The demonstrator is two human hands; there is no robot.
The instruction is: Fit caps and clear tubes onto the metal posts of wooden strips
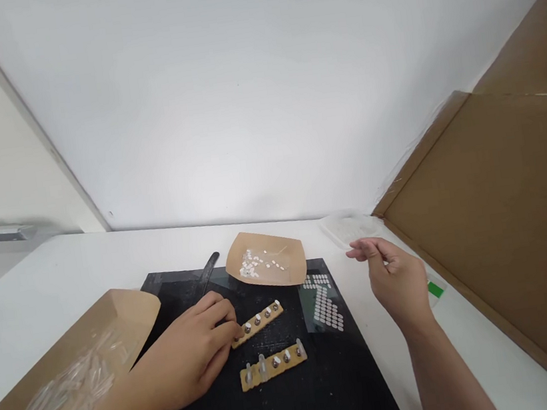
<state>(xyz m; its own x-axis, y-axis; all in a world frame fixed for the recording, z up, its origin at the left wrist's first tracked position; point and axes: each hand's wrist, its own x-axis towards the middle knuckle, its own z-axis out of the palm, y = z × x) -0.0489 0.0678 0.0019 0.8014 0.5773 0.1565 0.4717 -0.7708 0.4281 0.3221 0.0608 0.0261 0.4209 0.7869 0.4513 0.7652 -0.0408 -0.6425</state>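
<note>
Set on a white table (84, 263), a black mat (338, 391) spreads before you, a large paper tray (135, 305) of clear pieces at its left edge. Your left hand (203, 342) reaches over the mat, fingertips at the far strip's (263, 320) left end; whether they grip or merely steady it cannot be told. Your right hand (399, 282) hangs beyond the mat's right edge, thumb and fingers drawn together, any contents indiscernible. A careless left-hand nudge could swing the strip and knock its pieces askew. Tan and narrow, it slants mid-mat, bearing metal studs topped with small white tabs (257, 317).
</note>
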